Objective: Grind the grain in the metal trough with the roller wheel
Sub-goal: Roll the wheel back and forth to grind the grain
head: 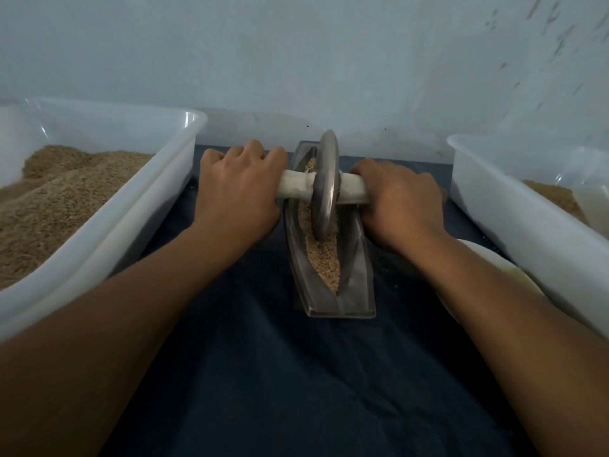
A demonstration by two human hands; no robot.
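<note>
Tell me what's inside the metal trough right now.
Tan grain lies along the metal trough, with the roller wheel standing in it. Whatever is directly under the wheel's rim is hidden.

steel roller wheel upright in grain-filled metal trough

A pale blue-grey wall fills the upper half of the view, plain and matt; dark flecks and scuffs mark its upper right part; a few small dark specks sit low on it near the bench line. Below, a dark blue cloth covers the bench, lying mostly flat with soft creases; scattered pale crumbs dot the cloth toward the right. The light is dim, cool and even, casting only soft shadows; no window or lamp shows.
</note>
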